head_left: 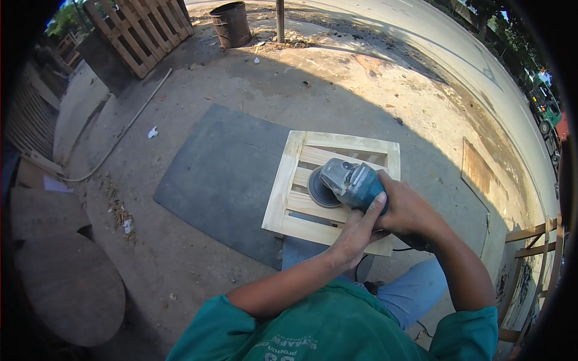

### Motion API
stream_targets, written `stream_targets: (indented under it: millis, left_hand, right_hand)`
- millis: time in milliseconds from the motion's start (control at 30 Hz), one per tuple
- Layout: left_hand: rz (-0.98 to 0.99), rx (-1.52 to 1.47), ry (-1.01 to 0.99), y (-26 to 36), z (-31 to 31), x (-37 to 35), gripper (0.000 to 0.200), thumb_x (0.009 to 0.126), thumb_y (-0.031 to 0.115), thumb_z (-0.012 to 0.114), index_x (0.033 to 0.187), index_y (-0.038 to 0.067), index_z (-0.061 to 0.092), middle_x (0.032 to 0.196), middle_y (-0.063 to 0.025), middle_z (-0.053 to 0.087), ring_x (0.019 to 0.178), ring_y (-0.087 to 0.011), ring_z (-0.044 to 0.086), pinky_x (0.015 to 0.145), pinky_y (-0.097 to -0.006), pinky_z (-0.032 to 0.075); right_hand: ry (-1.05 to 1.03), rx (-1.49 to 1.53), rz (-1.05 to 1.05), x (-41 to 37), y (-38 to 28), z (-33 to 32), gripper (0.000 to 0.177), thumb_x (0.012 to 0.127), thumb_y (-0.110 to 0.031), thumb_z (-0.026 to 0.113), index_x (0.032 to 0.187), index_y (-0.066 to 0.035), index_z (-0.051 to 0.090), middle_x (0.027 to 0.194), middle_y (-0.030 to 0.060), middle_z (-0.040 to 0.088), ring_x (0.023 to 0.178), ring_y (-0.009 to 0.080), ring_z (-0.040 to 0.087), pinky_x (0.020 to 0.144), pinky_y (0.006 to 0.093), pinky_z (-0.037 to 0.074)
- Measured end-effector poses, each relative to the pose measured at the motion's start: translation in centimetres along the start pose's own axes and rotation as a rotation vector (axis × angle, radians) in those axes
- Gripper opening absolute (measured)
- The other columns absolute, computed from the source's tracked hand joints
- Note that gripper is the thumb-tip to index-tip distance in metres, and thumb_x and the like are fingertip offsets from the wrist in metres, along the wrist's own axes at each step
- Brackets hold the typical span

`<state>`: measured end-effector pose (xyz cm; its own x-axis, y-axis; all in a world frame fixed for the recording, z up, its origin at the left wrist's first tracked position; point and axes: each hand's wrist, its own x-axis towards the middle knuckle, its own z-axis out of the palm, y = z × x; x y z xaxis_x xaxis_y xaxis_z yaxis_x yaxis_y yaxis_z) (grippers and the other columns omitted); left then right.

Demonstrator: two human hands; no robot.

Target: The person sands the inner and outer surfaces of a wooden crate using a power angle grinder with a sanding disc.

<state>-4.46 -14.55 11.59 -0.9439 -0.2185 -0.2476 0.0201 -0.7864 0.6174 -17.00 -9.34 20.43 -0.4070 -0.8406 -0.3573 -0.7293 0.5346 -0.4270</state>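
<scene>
My right hand [402,206] is wrapped around the body of a teal angle grinder [356,183]. From below, my left hand [354,236] closes on the same grinder, its thumb along the side of the housing. The grinder's round dark disc [323,188] lies over the slats of a pale wooden slatted frame [283,180], on its middle part. The frame is tilted in front of my knees; what supports it from below is mostly hidden. A black power cord [402,249] runs below my wrists.
A dark grey mat [223,174] lies on the concrete beyond the frame. A pallet [141,33] and a rusty bucket [231,25] stand farther off. Round wooden boards [66,283] are at left, a wooden rack [533,265] at right. A long thin pole or hose [137,114] lies leftward.
</scene>
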Motion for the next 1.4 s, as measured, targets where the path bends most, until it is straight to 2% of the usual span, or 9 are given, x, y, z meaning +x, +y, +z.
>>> stream_targets:
  millis: [133,300,533,767,933,1000,1167,1267,1400]
  left_hand:
    - [0.104,-0.029,0.077,3.5,-2.5,0.0,0.071,0.105,0.055,0.047,0.147,0.001,0.034,0.138,-0.0140,0.053,0.129,-0.0224,0.055,0.109,-0.0439,0.048]
    - [0.078,-0.035,0.075,1.4,-0.3,2.5,0.069,0.104,0.055,0.048,0.145,0.001,0.038,0.137,-0.0132,0.055,0.128,-0.0221,0.056,0.108,-0.0429,0.048]
    - [-0.095,0.031,-0.126,-3.8,4.6,5.3,0.079,0.101,0.060,0.053,0.147,0.000,0.032,0.140,-0.0141,0.050,0.128,-0.0216,0.054,0.108,-0.0417,0.047]
    - [0.020,-0.017,0.028,0.8,-0.8,0.2,0.071,0.105,0.053,0.048,0.150,0.002,0.027,0.144,-0.0130,0.047,0.132,-0.0226,0.051,0.111,-0.0427,0.045]
    - [0.307,-0.160,0.305,0.2,-0.8,-4.9,0.061,0.108,0.047,0.043,0.150,0.004,0.030,0.147,-0.0133,0.046,0.135,-0.0223,0.050,0.111,-0.0421,0.044]
    - [0.315,-0.209,0.399,0.1,-1.4,-4.1,0.061,0.108,0.048,0.043,0.148,0.003,0.032,0.145,-0.0133,0.048,0.134,-0.0213,0.051,0.111,-0.0418,0.044]
    - [0.265,-0.124,0.279,3.3,-1.9,2.1,0.062,0.106,0.053,0.044,0.142,0.002,0.038,0.137,-0.0122,0.053,0.129,-0.0226,0.055,0.112,-0.0431,0.046]
    - [0.220,-0.082,0.162,4.6,-2.6,6.2,0.066,0.104,0.056,0.047,0.142,0.002,0.038,0.136,-0.0128,0.054,0.127,-0.0232,0.056,0.111,-0.0434,0.047]
    - [0.118,-0.029,0.089,5.6,-2.9,9.6,0.072,0.101,0.060,0.050,0.141,0.002,0.037,0.135,-0.0138,0.054,0.126,-0.0232,0.057,0.109,-0.0432,0.049]
  right_hand:
    - [-0.020,-0.012,-0.173,5.0,-3.0,0.4,0.078,0.069,-0.025,0.074,0.135,0.006,0.047,0.105,0.0354,0.066,0.102,0.0497,0.065,0.089,0.0497,0.051]
    - [-0.025,0.021,-0.038,3.1,-0.6,-1.6,0.077,0.069,-0.024,0.073,0.134,0.006,0.048,0.105,0.0355,0.066,0.101,0.0509,0.064,0.088,0.0512,0.052]
    - [0.231,0.135,0.107,-3.6,7.2,-1.3,0.074,0.066,-0.023,0.075,0.129,0.008,0.052,0.100,0.0342,0.068,0.102,0.0495,0.067,0.089,0.0492,0.053]
    - [-0.042,0.017,-0.112,1.7,-1.1,-0.5,0.071,0.065,-0.019,0.077,0.127,0.005,0.050,0.094,0.0312,0.069,0.096,0.0497,0.067,0.083,0.0517,0.054]
    - [-0.356,-0.171,-0.365,3.7,-6.9,0.6,0.080,0.064,-0.020,0.081,0.133,0.003,0.046,0.088,0.0277,0.069,0.091,0.0477,0.067,0.079,0.0537,0.053]
    - [-0.290,-0.178,-0.395,4.9,-6.6,0.5,0.080,0.064,-0.020,0.081,0.133,0.002,0.047,0.089,0.0271,0.069,0.091,0.0469,0.068,0.079,0.0537,0.053]
    - [-0.116,-0.129,-0.305,8.2,-4.3,-1.9,0.069,0.066,-0.022,0.074,0.127,0.004,0.054,0.099,0.0313,0.069,0.097,0.0481,0.067,0.085,0.0510,0.054]
    - [-0.037,-0.096,-0.202,10.4,-2.4,-3.4,0.059,0.065,-0.020,0.073,0.116,0.003,0.055,0.093,0.0297,0.069,0.091,0.0482,0.068,0.081,0.0515,0.054]
    - [0.035,0.013,-0.181,12.0,0.3,-4.5,0.067,0.062,-0.023,0.075,0.119,0.006,0.056,0.097,0.0333,0.068,0.093,0.0481,0.068,0.083,0.0475,0.054]
